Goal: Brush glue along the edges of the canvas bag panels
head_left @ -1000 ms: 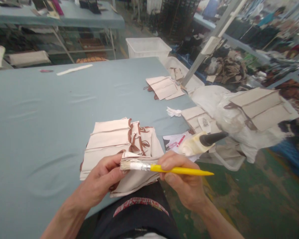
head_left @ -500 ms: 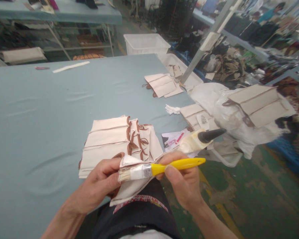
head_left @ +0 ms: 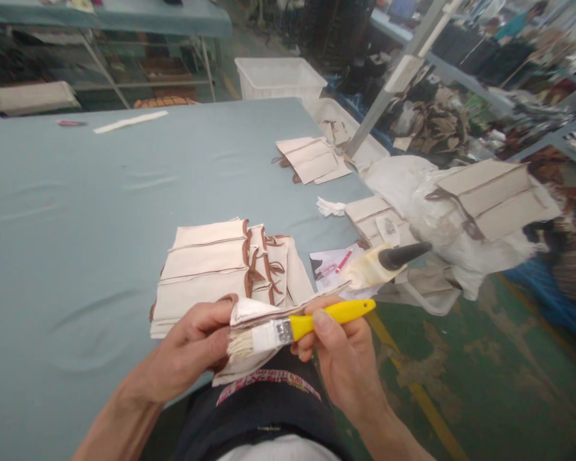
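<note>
My left hand (head_left: pixel 192 352) is closed on the near end of a cream fabric piece (head_left: pixel 256 312) with dark brown edging, thumb on top. Between finger and thumb of my right hand (head_left: pixel 340 352) is a paintbrush (head_left: pixel 333 314) with a yellow handle. Its pale bristles lie against the fabric piece beside my left thumb, and white stuff coats the metal band. Behind my hands, a stack of cream fabric pieces (head_left: pixel 201 266) with brown trim lies on the table. A cream bottle (head_left: pixel 365 272) with a black nozzle lies tilted just beyond my right hand.
The blue-grey table (head_left: pixel 100 186) ends at the right, near a slanted metal post (head_left: pixel 388 96). More cream pieces (head_left: pixel 312 159) and a plastic bag (head_left: pixel 403 179) lie there. A white bin (head_left: pixel 281 80) stands behind; a person (head_left: pixel 516 25) is far off.
The brush in my right hand has shifted slightly left and its handle end has dropped back toward the fabric. My left hand keeps its hold. The view has tilted slightly.
</note>
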A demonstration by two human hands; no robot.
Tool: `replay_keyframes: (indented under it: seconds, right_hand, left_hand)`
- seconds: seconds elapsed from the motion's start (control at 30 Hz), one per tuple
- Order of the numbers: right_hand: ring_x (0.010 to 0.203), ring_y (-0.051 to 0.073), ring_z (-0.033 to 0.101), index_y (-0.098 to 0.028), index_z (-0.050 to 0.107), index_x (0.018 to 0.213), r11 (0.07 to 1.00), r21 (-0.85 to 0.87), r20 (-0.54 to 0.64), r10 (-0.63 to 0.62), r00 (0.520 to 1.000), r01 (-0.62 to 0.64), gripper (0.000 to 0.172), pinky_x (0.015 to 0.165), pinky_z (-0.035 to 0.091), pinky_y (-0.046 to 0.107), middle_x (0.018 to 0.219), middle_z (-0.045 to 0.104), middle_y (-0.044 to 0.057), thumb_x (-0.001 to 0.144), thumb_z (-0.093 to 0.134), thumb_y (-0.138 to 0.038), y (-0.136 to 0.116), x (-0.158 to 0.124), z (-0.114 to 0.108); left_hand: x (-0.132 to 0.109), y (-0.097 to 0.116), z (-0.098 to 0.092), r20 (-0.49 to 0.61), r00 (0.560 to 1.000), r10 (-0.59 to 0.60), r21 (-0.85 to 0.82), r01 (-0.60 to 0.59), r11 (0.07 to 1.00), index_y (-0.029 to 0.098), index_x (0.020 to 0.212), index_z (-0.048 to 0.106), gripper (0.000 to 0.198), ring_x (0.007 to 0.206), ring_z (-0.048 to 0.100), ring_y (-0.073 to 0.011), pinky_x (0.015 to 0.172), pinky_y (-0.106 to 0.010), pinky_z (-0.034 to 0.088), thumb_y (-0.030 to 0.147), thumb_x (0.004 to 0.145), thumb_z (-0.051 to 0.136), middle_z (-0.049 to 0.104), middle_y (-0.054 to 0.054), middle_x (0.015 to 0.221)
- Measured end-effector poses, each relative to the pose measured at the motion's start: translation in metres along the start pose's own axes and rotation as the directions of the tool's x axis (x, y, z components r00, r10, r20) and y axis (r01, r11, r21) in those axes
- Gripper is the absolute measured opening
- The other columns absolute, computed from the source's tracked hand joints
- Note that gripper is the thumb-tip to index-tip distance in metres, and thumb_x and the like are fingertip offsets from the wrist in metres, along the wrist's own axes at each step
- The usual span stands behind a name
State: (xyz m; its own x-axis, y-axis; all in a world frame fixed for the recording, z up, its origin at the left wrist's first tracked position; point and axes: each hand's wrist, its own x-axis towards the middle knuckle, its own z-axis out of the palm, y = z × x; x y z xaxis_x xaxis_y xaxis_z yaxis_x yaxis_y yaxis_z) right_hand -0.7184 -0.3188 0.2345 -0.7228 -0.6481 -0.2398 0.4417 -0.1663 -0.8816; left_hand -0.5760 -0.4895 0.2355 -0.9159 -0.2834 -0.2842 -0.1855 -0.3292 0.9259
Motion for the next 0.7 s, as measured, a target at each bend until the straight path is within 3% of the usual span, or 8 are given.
replay_keyframes:
  seconds: [0.27,0.47,0.6,0.7]
  right_hand:
    - [0.039,0.009,0.061,-0.014,0.073,0.067,0.977,0.12,-0.144,0.194,0.97,-0.178,0.055,0.042,0.054,0.014,0.05,0.067,-0.001,0.065,0.099,-0.062,0.005,-0.002,0.012]
    - [0.042,0.008,0.062,-0.016,0.069,0.066,0.94,0.249,-0.167,0.281,0.945,-0.235,0.055,0.043,0.056,0.014,0.055,0.068,-0.003,0.062,0.102,-0.061,0.01,-0.002,0.015]
    - [0.042,0.007,0.061,-0.017,0.064,0.064,0.873,0.375,-0.2,0.405,0.892,-0.313,0.06,0.04,0.055,0.014,0.053,0.065,-0.006,0.044,0.109,-0.052,0.011,-0.004,0.019]
    - [0.042,0.007,0.06,-0.017,0.064,0.065,0.836,0.416,-0.236,0.48,0.845,-0.358,0.064,0.038,0.053,0.014,0.053,0.065,-0.007,0.034,0.112,-0.045,0.01,-0.006,0.019]
  left_hand:
    - [0.006,0.011,0.002,-0.009,0.995,0.104,0.197,-0.1,0.975,0.016,0.076,0.086,0.062,0.059,0.05,-0.0145,0.05,-0.024,0.042,0.074,0.089,0.072,0.061,-0.006,0.071]
    - [0.011,0.011,0.005,-0.013,0.992,0.126,0.259,-0.119,0.958,0.016,0.078,0.087,0.061,0.06,0.049,-0.0148,0.048,-0.023,0.041,0.074,0.09,0.071,0.06,-0.006,0.071]
    - [0.012,0.006,0.002,-0.008,0.987,0.16,0.285,-0.151,0.947,0.014,0.068,0.081,0.068,0.061,0.051,-0.0145,0.052,-0.022,0.045,0.077,0.09,0.068,0.059,-0.006,0.07]
    - [0.01,0.002,-0.001,-0.017,0.99,0.137,0.275,-0.127,0.953,0.015,0.068,0.076,0.062,0.055,0.051,-0.0118,0.047,-0.02,0.046,0.072,0.089,0.073,0.058,-0.004,0.072]
